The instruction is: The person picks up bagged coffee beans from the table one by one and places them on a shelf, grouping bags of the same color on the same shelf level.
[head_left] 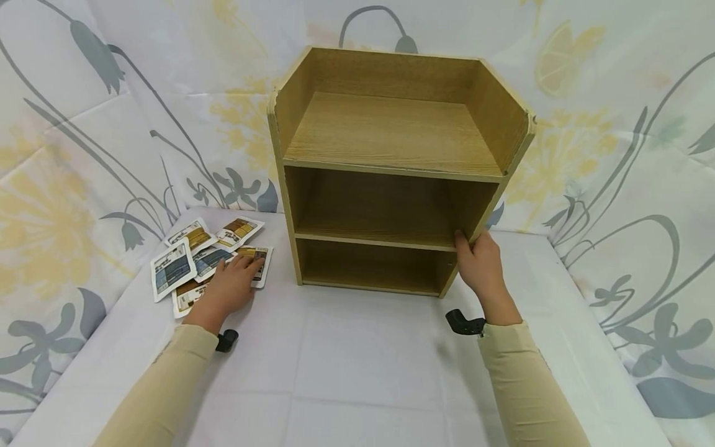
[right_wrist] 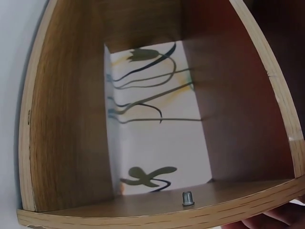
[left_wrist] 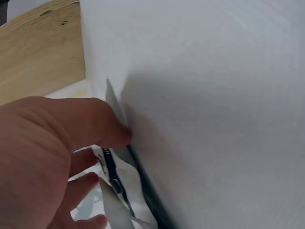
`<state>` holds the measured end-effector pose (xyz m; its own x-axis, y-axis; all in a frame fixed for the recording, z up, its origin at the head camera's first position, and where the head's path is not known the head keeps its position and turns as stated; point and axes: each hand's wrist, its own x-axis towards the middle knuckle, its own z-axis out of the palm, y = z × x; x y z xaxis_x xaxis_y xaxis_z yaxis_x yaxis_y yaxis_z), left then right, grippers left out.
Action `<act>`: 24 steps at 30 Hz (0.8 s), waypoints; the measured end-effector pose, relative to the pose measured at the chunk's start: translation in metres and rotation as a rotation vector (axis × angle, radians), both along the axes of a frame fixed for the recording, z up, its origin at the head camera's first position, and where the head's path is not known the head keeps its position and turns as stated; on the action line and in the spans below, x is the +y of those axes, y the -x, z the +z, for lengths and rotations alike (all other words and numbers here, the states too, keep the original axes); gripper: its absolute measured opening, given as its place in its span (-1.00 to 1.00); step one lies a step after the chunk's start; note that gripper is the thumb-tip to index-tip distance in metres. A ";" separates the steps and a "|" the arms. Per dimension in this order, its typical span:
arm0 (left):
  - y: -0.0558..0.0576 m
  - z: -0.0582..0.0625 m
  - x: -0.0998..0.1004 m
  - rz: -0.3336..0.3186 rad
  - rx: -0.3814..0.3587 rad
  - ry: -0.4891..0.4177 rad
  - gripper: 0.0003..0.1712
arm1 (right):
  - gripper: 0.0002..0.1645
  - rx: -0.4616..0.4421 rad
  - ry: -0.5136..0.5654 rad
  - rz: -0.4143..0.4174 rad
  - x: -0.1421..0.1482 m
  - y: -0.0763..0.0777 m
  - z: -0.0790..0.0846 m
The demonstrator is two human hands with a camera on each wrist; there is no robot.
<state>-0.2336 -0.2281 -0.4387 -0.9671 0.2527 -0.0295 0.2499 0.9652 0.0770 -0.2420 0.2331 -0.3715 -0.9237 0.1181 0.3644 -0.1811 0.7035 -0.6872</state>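
Observation:
My right hand (head_left: pixel 481 264) grips the right side panel of a small wooden shelf unit (head_left: pixel 391 133), thumb on the front edge. In the right wrist view, its fingers (right_wrist: pixel 281 217) show outside the panel at the lower right. My left hand (head_left: pixel 231 288) rests over several flat white-edged packets, its fingers on a packet with a brown label (head_left: pixel 262 262). The left wrist view shows the left thumb (left_wrist: pixel 107 124) beside the packets' edges (left_wrist: pixel 126 181), with the other fingertips against them. Other packets have a blue label (head_left: pixel 173 270) or a brown and yellow one (head_left: pixel 239 231).
The shelf unit has a tray-like top and two compartments below, the lower one open at the back onto patterned cloth (right_wrist: pixel 157 105). A metal peg (right_wrist: pixel 188 198) sticks out inside it. White cloth covers the table (head_left: pixel 357 366). Flower-patterned cloth (head_left: pixel 620 124) hangs behind and at both sides.

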 end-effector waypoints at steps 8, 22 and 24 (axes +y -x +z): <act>0.001 -0.002 0.000 -0.019 0.064 0.012 -0.39 | -0.45 0.016 0.020 0.000 0.000 0.001 -0.004; -0.004 0.009 0.011 -0.102 0.231 -0.066 -0.56 | -0.44 0.042 0.028 -0.003 0.000 0.003 -0.008; -0.005 0.011 0.012 -0.106 0.241 -0.072 -0.57 | -0.44 0.041 0.033 0.000 0.000 0.003 -0.008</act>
<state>-0.2286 -0.2159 -0.4278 -0.9122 0.3457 0.2202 0.3684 0.9269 0.0711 -0.2445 0.2329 -0.3799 -0.9083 0.1306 0.3975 -0.2095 0.6805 -0.7022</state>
